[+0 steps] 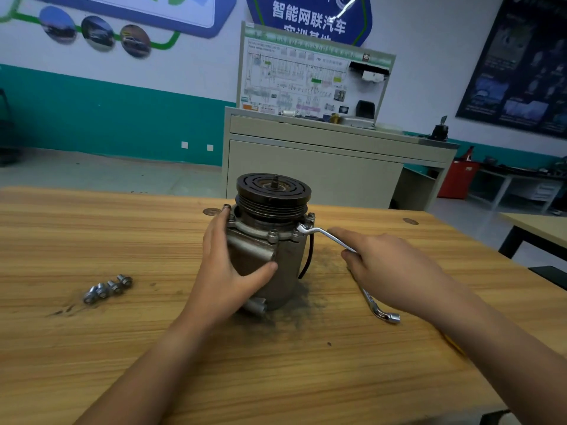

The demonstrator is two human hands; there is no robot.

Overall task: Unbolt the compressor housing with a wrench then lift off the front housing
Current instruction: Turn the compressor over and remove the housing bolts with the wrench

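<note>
A wooden table [122, 348] is filling the lower view, and a grey cabinet [306, 167] with a wiring display board is standing behind it at 12 o'clock. The compressor [288, 265] is standing upright in the table's middle, its black pulley [273, 191] on top. The left hand [227, 271] is gripping the compressor body from 9 o'clock, thumb across the front. The right hand [389, 268] is at 3 o'clock, holding the offset ring wrench [322, 232], forefinger lying along it. The wrench's far end is sitting at a flange bolt [311, 216]. Four loose bolts [107, 288] are lying together at 8 o'clock, well apart from the compressor.
</note>
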